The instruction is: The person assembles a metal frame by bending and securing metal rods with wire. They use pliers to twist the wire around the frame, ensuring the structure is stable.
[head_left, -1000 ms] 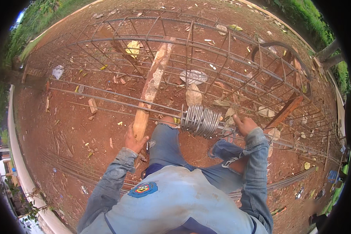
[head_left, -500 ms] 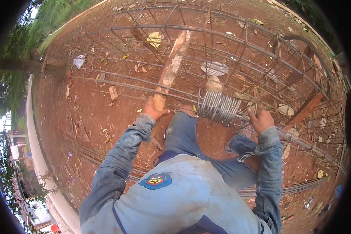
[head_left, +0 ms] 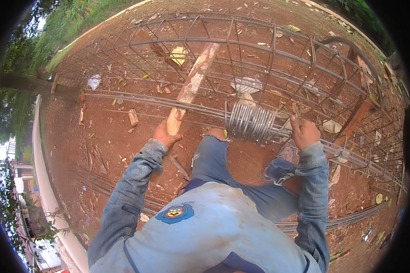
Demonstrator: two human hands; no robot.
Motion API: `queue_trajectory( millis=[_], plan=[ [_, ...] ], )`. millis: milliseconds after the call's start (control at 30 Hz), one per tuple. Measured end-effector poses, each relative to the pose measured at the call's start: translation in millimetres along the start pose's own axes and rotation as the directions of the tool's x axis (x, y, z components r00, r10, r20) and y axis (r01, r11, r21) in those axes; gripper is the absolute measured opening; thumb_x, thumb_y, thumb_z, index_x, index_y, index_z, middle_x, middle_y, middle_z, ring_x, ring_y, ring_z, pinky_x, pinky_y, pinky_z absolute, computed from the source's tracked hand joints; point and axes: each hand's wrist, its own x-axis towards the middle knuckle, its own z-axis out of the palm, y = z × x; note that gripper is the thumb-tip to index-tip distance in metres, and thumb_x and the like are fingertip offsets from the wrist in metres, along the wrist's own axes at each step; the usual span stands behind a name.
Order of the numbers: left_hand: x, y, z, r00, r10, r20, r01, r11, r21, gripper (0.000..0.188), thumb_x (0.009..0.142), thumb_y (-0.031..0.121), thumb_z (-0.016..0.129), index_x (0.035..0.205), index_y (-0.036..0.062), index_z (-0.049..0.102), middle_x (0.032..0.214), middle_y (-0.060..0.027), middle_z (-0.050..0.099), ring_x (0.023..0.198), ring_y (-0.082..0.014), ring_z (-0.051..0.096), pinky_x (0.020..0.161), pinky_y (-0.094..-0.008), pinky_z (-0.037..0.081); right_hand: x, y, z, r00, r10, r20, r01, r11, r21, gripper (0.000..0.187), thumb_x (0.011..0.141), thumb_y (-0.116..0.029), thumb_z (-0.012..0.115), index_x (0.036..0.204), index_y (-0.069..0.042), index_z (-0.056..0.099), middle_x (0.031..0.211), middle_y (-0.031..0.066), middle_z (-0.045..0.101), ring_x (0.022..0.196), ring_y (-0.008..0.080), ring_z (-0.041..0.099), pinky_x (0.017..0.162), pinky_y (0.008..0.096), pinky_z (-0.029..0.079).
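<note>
My left hand is wrapped round the near end of a wooden plank, which slants away under the steel rods. Long thin steel rods run left to right across the plank. A tight bundle of grey steel stirrups, bent into loops, hangs around the rods between my hands. Just right of this bundle, my right hand is at the rods, its fingers curled and the thumb side upward. Whatever lies in those fingers is hidden.
A long rebar cage arches across the far side, with another wooden board inside it at right. More rods lie on the red soil behind me. Leaves and wood scraps litter the ground.
My left hand and the plank's near end have shifted left and slightly nearer. The stirrup bundle sits a little further left. My right hand no longer shows a loop at its fingertips.
</note>
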Motion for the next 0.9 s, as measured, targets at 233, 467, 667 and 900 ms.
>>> queue_trajectory(
  millis=[233, 467, 667, 900],
  plan=[
    [-100.3, -59.6, -58.1, 0.996, -0.031, 0.087, 0.016, 0.987, 0.159, 0.062, 0.059, 0.021, 0.072, 0.111, -0.004, 0.051, 0.094, -0.0227, 0.061, 0.089, -0.0355, 0.06, 0.08, -0.0409, 0.048, 5.8, -8.1, -5.0, 1.0, 0.008, 0.004, -0.008, 1.0, -0.016, 0.072, 0.089, -0.062, 0.036, 0.063, -0.002, 0.066, 0.059, 0.0228, 0.058, 0.064, 0.0406, 0.061, 0.06, 0.0499, 0.048],
    [-285.2, -185.2, -114.1, 0.953, -0.235, 0.191, 0.175, 0.942, 0.288, 0.064, 0.059, 0.012, 0.07, 0.118, -0.0005, 0.049, 0.097, -0.0137, 0.06, 0.088, -0.0261, 0.058, 0.08, -0.0355, 0.047, 13.4, -1.5, 3.5, 0.999, 0.008, 0.053, -0.007, 1.0, -0.02, 0.078, 0.089, -0.064, 0.034, 0.06, 0.001, 0.065, 0.061, 0.0247, 0.06, 0.065, 0.0407, 0.062, 0.062, 0.0502, 0.049],
    [-346.6, -290.2, -50.5, 0.839, -0.541, 0.052, 0.519, 0.826, 0.222, 0.072, 0.061, 0.017, 0.075, 0.124, -0.001, 0.044, 0.11, -0.0166, 0.053, 0.1, -0.0281, 0.052, 0.088, -0.0378, 0.042, 15.8, -2.8, 1.2, 0.995, 0.03, 0.093, -0.029, 1.0, -0.011, 0.08, 0.089, -0.066, 0.032, 0.061, 0.002, 0.065, 0.061, 0.0248, 0.06, 0.067, 0.0406, 0.062, 0.063, 0.0493, 0.05],
    [-323.4, -388.6, 28.7, 0.651, -0.737, -0.18, 0.756, 0.651, 0.069, 0.082, 0.063, 0.022, 0.08, 0.13, -0.0017, 0.038, 0.125, -0.0198, 0.044, 0.115, -0.0306, 0.045, 0.099, -0.0406, 0.036, 11.8, -10.9, -5.6, 0.98, 0.074, 0.184, -0.069, 0.997, -0.038, 0.08, 0.089, -0.065, 0.03, 0.065, 0.002, 0.066, 0.063, 0.0237, 0.061, 0.069, 0.0401, 0.063, 0.068, 0.0494, 0.049]
  ],
)
